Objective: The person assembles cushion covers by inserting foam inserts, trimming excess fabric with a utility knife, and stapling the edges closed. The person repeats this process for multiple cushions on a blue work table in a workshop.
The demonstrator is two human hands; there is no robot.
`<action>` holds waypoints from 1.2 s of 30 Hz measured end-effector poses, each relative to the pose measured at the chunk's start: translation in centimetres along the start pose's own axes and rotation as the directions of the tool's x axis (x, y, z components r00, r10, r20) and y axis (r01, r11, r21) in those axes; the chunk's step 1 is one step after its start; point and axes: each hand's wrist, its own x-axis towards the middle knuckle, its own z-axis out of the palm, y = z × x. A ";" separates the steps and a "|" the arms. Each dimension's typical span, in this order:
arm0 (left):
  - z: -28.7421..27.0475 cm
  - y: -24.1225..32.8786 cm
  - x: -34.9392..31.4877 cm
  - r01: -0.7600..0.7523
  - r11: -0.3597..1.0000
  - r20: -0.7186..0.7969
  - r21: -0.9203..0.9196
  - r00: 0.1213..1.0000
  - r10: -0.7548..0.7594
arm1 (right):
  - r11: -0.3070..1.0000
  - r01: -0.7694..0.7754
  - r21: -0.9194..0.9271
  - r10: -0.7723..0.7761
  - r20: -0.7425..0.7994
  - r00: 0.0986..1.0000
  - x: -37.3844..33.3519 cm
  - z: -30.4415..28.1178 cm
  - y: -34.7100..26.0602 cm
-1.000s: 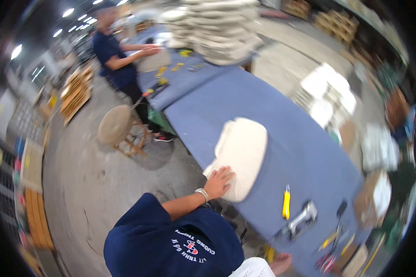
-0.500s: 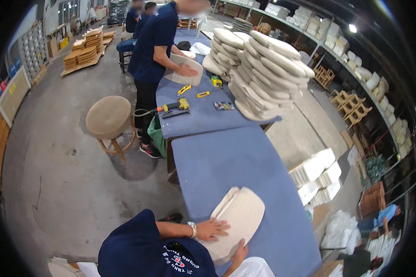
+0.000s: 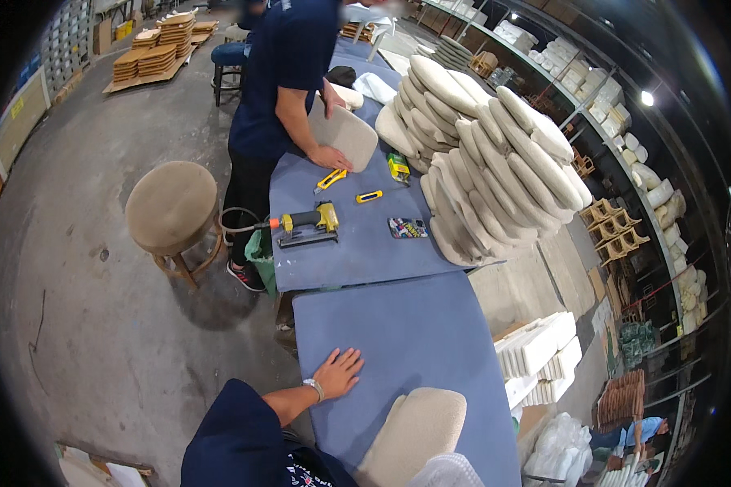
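Observation:
My left hand (image 3: 338,374), with a bracelet or watch at the wrist, lies flat on the blue-covered table (image 3: 382,325), fingers spread and holding nothing. To its right, near my body, is a beige fabric-covered cushion pad (image 3: 414,430), rounded at its far end; its near end is cut off by white cloth (image 3: 445,472) and my navy shirt. My right hand cannot be seen. Across the table a co-worker in navy (image 3: 280,89) has both hands on a similar beige pad (image 3: 345,138), tilted up on its edge.
On the far table lie a yellow-black staple gun (image 3: 313,223) with a hose, yellow utility knives (image 3: 369,196) and a patterned phone-like object (image 3: 407,228). Tall stacks of beige pads (image 3: 495,170) stand at its right side. A round padded stool (image 3: 173,207) is at left; white foam pieces (image 3: 540,353) lie right.
My left hand has left the beige pad and moved farther out onto the table. My right hand has gone out of sight. The pad sits nearer me; the co-worker's pad is tilted up more.

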 end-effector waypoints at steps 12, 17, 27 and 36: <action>-0.3 0.5 0.8 -0.063 0.995 0.073 0.083 0.996 0.057 | 0.991 0.050 -0.128 -0.051 -0.007 0.999 -1.2 1.5 1.2; -0.9 0.3 0.8 -0.056 0.988 0.136 0.142 0.990 0.036 | 0.989 -0.055 -0.137 0.057 0.007 0.998 -3.5 0.0 -0.7; -0.1 0.3 0.8 -0.044 0.991 0.161 0.127 0.987 0.023 | 0.986 -0.113 -0.126 0.115 0.006 0.993 -4.4 -3.9 -1.6; -2.6 12.6 11.1 0.182 0.579 0.300 -0.795 0.947 0.114 | 0.988 -0.014 -0.154 -0.031 -0.286 0.958 -4.6 3.7 8.7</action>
